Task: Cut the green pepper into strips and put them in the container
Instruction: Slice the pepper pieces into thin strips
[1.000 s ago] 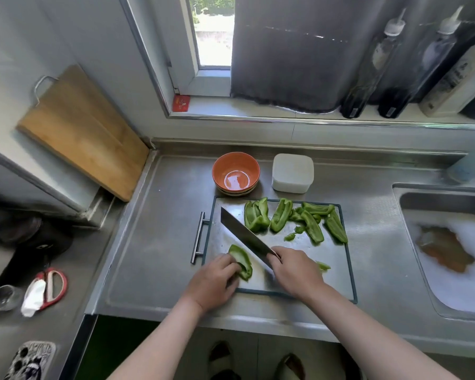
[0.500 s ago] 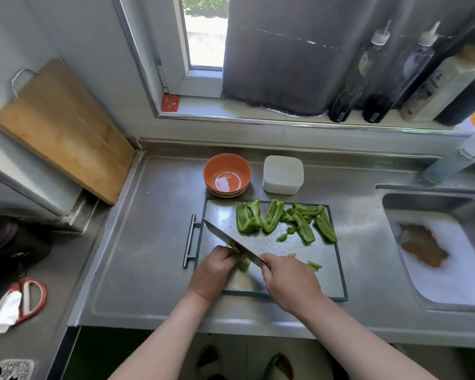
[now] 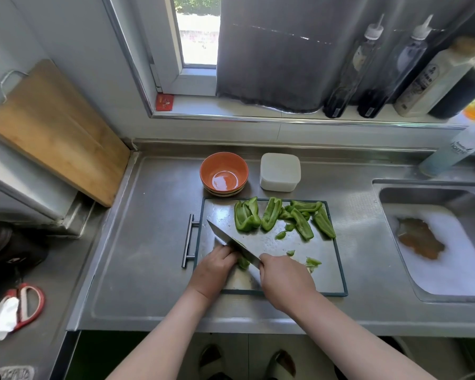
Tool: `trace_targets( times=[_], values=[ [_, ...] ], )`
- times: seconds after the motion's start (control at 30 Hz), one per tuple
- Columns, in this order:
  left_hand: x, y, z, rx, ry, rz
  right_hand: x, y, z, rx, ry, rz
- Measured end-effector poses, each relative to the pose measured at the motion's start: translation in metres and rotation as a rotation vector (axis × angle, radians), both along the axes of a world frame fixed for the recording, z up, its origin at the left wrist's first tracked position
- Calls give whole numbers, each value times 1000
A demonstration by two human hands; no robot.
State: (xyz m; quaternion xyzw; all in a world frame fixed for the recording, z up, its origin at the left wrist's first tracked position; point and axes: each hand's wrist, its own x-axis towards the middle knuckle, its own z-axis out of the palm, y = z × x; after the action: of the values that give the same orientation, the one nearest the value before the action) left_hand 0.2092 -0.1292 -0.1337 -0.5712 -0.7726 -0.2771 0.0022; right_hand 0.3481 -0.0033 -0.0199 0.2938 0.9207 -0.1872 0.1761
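On the steel desk (image 3: pixel 148 242), the job looks to be in its early-middle stretch: the pepper is broken down into wide pieces, but I see few true strips, and nothing green in either vessel.

The left hand (image 3: pixel 214 270) has its grip curled down over one pepper piece (image 3: pixel 243 262), pinning it to the near left part of the cutting board (image 3: pixel 337 270). The one knife (image 3: pixel 231 239) slants across that piece with its tip toward the board's handle. The right hand (image 3: pixel 285 278) has its grip closed round the knife's handle, which is hidden under it.

Behind the board stand one orange bowl (image 3: pixel 224 174), possibly stacked on another, and one white container (image 3: pixel 280 171); I cannot tell whether it is lidded.

Along the board's far edge lie about six uncut pieces (image 3: pixel 270 216), with roughly four small scraps (image 3: pixel 311 261) nearer the right hand. All of these remain to be sliced and moved. One sink (image 3: pixel 433 193) lies at far right.
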Motion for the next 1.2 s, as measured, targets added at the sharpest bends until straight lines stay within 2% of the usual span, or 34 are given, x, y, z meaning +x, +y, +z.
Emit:
trace_targets(
  times=[0.47,0.77,1.07,1.2],
  values=[
    [-3,-4,-4,-15,30,-105,13,-2,-20,-62,41,-38],
    [-5,-5,-11,-42,39,-81,-18,1,-38,-136,64,-71],
    [-9,-15,1,-60,38,-123,-7,7,-34,-148,77,-146],
    [-19,-23,2,-88,-45,-45,-8,16,-25,-234,84,-170]
  ],
)
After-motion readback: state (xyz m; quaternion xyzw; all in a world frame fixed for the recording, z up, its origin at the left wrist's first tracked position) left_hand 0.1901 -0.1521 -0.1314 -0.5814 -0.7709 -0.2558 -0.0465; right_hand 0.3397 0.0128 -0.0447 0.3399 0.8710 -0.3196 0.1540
